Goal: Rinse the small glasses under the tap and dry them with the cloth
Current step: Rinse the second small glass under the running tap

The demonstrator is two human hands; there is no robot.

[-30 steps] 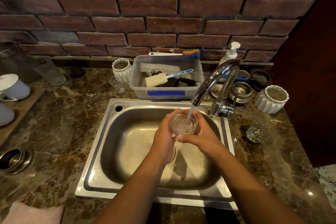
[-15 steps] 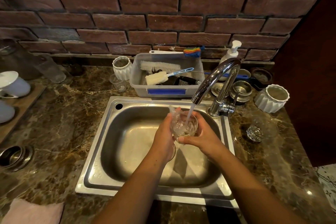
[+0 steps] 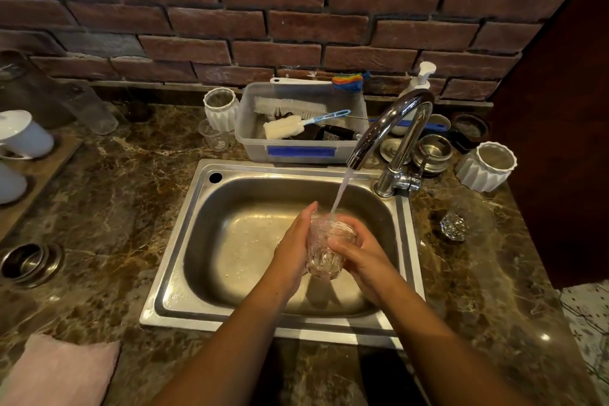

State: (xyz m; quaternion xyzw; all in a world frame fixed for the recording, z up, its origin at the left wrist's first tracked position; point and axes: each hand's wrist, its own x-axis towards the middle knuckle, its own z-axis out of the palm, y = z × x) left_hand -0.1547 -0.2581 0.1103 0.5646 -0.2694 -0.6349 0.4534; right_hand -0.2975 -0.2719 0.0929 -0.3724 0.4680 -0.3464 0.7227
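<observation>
Glass (image 3: 324, 250) lower, side-on now, between left hand (image 3: 291, 252) and right hand (image 3: 361, 255)

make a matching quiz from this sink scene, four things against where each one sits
1 rinsed glass
2 pink cloth
3 sponge brush
4 soap pump

A in the plastic tub
B behind the tap
C under the running water
D counter, near-left corner

Pairs: 1-C, 2-D, 3-A, 4-B
</observation>
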